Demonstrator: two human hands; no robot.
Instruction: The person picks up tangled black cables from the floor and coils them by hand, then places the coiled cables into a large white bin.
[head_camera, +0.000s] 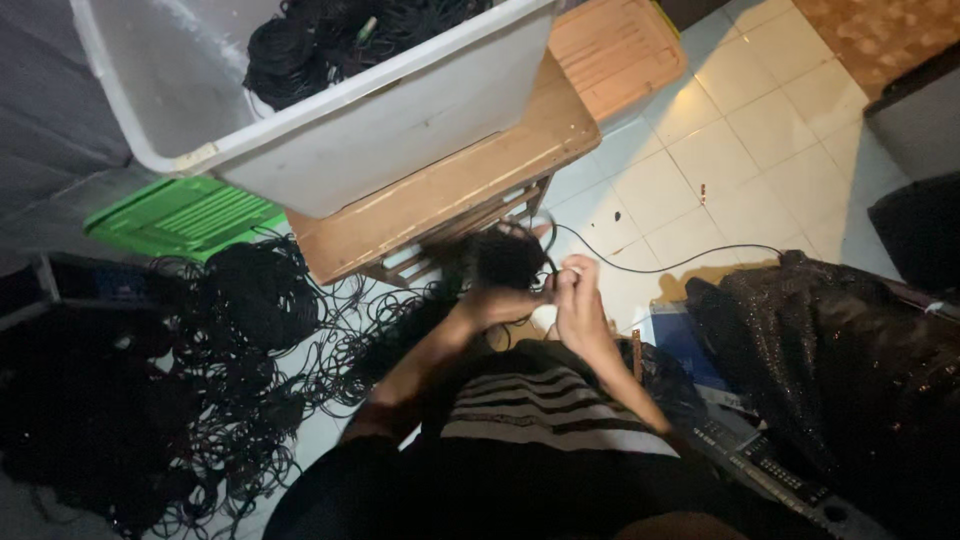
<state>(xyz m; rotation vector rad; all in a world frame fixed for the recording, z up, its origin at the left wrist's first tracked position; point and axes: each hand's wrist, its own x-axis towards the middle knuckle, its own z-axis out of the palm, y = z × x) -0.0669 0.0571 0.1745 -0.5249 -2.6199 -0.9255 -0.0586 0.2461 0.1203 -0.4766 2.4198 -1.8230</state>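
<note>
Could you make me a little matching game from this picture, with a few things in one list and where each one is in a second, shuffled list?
Things:
1. white plastic tub
2. green crate
3. small black cable coil
4. tangled black cables

Places:
A. flat on the floor beside the wooden table
B. between the person's left hand and right hand
C. on top of the wooden table, with black cable bundles inside
D. spread over the tiled floor, left of the person

Pairs: 1-C, 2-A, 3-B, 4-D
</note>
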